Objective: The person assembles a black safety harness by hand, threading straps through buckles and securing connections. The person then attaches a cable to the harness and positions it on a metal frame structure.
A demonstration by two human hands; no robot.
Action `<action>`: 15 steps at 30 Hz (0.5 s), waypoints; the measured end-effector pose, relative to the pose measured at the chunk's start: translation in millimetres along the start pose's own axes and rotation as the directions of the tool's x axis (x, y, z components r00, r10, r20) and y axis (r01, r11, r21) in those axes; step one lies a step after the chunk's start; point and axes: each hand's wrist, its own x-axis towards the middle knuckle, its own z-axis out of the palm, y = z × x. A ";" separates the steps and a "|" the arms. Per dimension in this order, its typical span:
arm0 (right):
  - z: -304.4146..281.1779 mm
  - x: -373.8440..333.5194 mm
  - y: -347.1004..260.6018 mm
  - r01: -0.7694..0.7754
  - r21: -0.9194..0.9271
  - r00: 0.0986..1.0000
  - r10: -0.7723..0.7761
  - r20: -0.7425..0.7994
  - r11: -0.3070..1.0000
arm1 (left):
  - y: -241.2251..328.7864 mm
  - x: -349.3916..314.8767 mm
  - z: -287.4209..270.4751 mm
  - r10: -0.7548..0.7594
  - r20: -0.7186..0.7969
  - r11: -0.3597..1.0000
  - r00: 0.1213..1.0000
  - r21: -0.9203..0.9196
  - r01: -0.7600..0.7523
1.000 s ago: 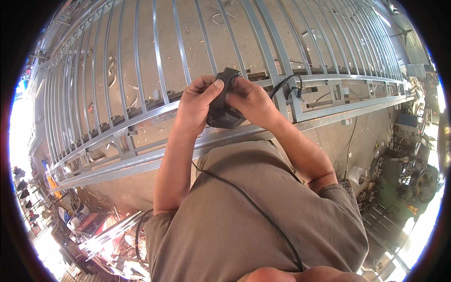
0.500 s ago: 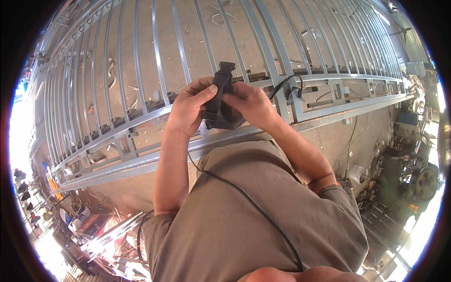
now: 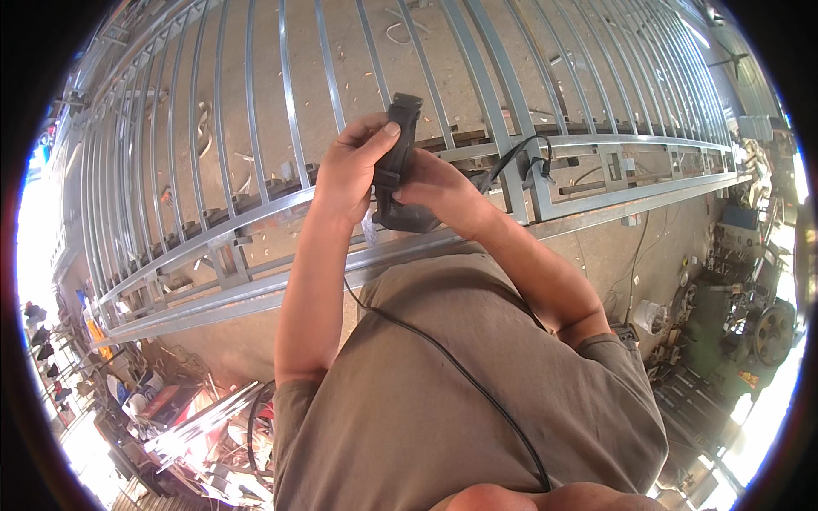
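Observation:
A black strap [image 3: 403, 146] with a buckle-like end piece is held up in front of my body, its top end pointing away from me. My left hand [image 3: 345, 170] pinches it from the left, thumb lying along its upper part. Lower down on the strap, my right hand [image 3: 445, 194] has its fingers closed against it from the right. A wider dark part [image 3: 407, 219] hangs below my right fingers, close to the frame's near rail. Its exact shape is partly hidden by my right hand.
A large grey metal frame of parallel bars [image 3: 288, 102] spans the area ahead, its near rail [image 3: 281, 294] by my waist. A black cable [image 3: 518, 157] loops over its uprights. Another thin cable [image 3: 460, 362] crosses my shirt. Scrap and tools [image 3: 196, 426] lie at left; machinery [image 3: 771, 332] stands at right.
My left hand has moved a little up and away, taking the strap's top end with it. My right fingers have shifted lower along the strap.

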 end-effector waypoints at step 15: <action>-0.8 8.0 -0.6 0.023 -0.376 0.929 -0.158 -0.334 0.926 | -6.3 -16.0 -25.4 0.107 -0.005 0.936 0.994 0.338 -0.099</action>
